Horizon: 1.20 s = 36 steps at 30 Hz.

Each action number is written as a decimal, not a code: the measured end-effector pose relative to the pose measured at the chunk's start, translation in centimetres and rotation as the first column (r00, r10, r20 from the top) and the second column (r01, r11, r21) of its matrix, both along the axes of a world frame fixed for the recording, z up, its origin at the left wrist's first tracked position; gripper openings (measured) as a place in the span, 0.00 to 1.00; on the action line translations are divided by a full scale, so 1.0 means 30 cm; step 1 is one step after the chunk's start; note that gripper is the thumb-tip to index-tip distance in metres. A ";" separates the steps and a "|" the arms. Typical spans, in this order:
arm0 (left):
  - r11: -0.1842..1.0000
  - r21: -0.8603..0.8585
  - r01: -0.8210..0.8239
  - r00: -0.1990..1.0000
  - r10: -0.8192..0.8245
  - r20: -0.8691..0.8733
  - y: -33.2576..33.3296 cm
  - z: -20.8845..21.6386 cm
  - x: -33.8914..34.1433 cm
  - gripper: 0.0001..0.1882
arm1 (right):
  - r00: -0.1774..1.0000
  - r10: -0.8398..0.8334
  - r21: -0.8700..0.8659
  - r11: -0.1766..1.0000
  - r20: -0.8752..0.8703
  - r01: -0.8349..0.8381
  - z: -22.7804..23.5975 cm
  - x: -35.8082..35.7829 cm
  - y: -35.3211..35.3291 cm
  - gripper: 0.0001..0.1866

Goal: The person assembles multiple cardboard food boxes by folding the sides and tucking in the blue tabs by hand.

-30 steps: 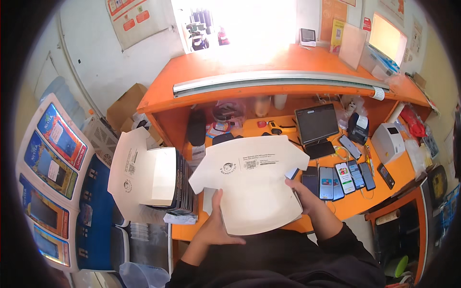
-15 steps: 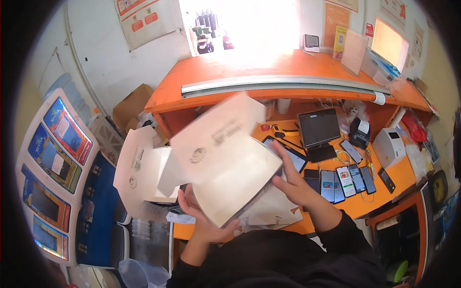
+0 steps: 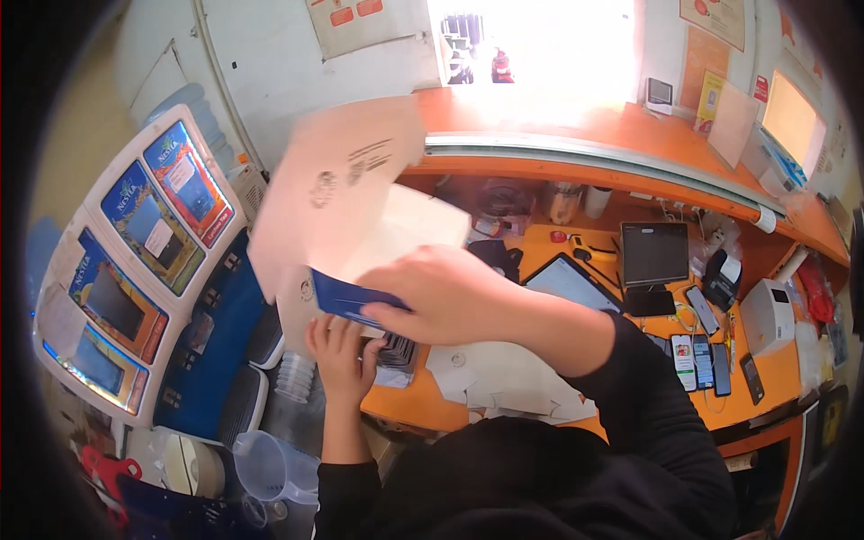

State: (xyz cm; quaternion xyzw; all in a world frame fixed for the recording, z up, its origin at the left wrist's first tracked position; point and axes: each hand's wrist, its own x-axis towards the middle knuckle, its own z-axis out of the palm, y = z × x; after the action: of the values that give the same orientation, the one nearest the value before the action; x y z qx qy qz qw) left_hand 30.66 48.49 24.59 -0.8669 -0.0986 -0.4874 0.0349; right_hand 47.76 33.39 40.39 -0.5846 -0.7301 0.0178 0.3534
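Observation:
A paper food box (image 3: 418, 220), pale inside with a blue outer side, tilts over the left end of the counter with its lid flap raised. My right hand (image 3: 445, 292) reaches across to the left and grips its near blue edge. Just below, my left hand (image 3: 340, 360) has its fingers apart, resting against a second pale box (image 3: 295, 310) that stands partly hidden under the first. A stack of dark-edged flat pieces (image 3: 400, 354) shows beside the left fingers. Flat pale cardboard sheets (image 3: 513, 373) lie on the orange counter in front of me.
A tablet (image 3: 576, 286), a small monitor (image 3: 654, 255) and several phones (image 3: 702, 360) occupy the right counter. At left stands a drink dispenser (image 3: 135, 261) with a clear pitcher (image 3: 270, 463) below it. A raised orange shelf (image 3: 531, 121) with a metal rail runs along the back.
My view has turned left. The box moved left over the second box, and its blue side now shows. My left hand let go of it; my right hand crossed over with it.

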 end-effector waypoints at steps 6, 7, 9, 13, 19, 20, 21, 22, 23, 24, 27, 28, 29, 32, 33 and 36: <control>0.981 -0.185 -0.053 0.992 0.029 -0.126 0.001 -0.090 -0.017 0.12 | 0.987 0.147 -0.088 0.986 0.060 -0.142 -0.073 -0.153 0.256 0.14; 0.985 -0.168 -0.041 0.995 0.026 -0.091 0.001 -0.095 -0.010 0.12 | 0.988 0.095 -0.169 0.983 0.118 -0.074 -0.100 -0.160 0.287 0.14; 0.988 -0.153 -0.025 0.998 0.016 -0.055 -0.010 -0.092 0.001 0.12 | 0.983 0.043 -0.249 0.969 0.180 0.003 -0.141 -0.140 0.320 0.13; 0.977 -0.207 -0.058 0.992 0.032 -0.125 -0.027 -0.087 0.007 0.13 | 0.950 -0.076 -0.305 0.937 0.303 0.172 -0.172 -0.081 0.346 0.13; 0.995 -0.094 -0.030 1.000 0.030 -0.002 -0.044 -0.069 0.024 0.12 | 0.990 0.118 -0.072 0.991 0.077 -0.113 -0.123 -0.126 0.317 0.13; 0.996 -0.073 -0.042 0.999 0.042 -0.002 -0.042 -0.070 0.022 0.12 | 0.989 0.130 -0.114 0.986 0.066 -0.122 -0.121 -0.134 0.324 0.13; 0.997 -0.067 -0.029 1.000 0.028 -0.011 -0.044 -0.069 0.034 0.12 | 0.991 0.036 -0.191 0.981 0.125 -0.011 -0.157 -0.114 0.360 0.13; 0.994 -0.101 -0.049 0.999 0.047 -0.027 -0.042 -0.069 0.028 0.12 | 0.992 0.035 -0.186 0.983 0.122 -0.011 -0.175 -0.102 0.367 0.13; 0.988 -0.134 -0.071 0.997 0.065 -0.044 -0.041 -0.069 0.020 0.12 | 0.989 -0.017 -0.219 0.974 0.148 0.050 -0.196 -0.090 0.371 0.12; 0.989 -0.134 -0.070 0.997 0.065 -0.042 -0.038 -0.075 0.019 0.12 | 0.981 -0.067 -0.255 0.960 0.181 0.113 -0.202 -0.079 0.368 0.11; 0.981 -0.178 -0.073 0.997 0.070 -0.023 -0.034 -0.082 0.023 0.12 | 0.971 -0.064 -0.270 0.954 0.230 0.127 -0.209 -0.073 0.349 0.08; 0.982 -0.180 -0.065 0.998 0.066 0.000 -0.042 -0.077 0.027 0.12 | 0.966 -0.059 -0.314 0.939 0.253 0.140 -0.205 -0.072 0.344 0.08; 0.982 -0.181 -0.055 0.998 0.061 0.023 -0.046 -0.076 0.031 0.13 | 0.966 -0.062 -0.316 0.938 0.251 0.142 -0.209 -0.069 0.346 0.08; 0.971 -0.234 -0.049 0.996 0.063 0.055 -0.042 -0.112 0.032 0.12 | 0.969 -0.077 -0.314 0.937 0.233 0.150 -0.221 -0.061 0.345 0.08; 0.971 -0.234 -0.043 0.997 0.058 0.054 -0.041 -0.118 0.028 0.12 | 0.961 -0.074 -0.300 0.941 0.265 0.155 -0.228 -0.059 0.343 0.08; 0.970 -0.238 -0.055 0.998 0.061 0.015 -0.033 -0.123 0.038 0.11 | 0.951 -0.122 -0.236 0.953 0.285 0.193 -0.296 -0.079 0.365 0.08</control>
State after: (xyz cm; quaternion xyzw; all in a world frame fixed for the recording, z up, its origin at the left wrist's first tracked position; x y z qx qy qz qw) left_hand 31.81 47.49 20.91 -0.8561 -0.1818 -0.4805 -0.0560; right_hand 45.40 44.33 31.50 -0.6797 -0.7130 0.0061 0.1720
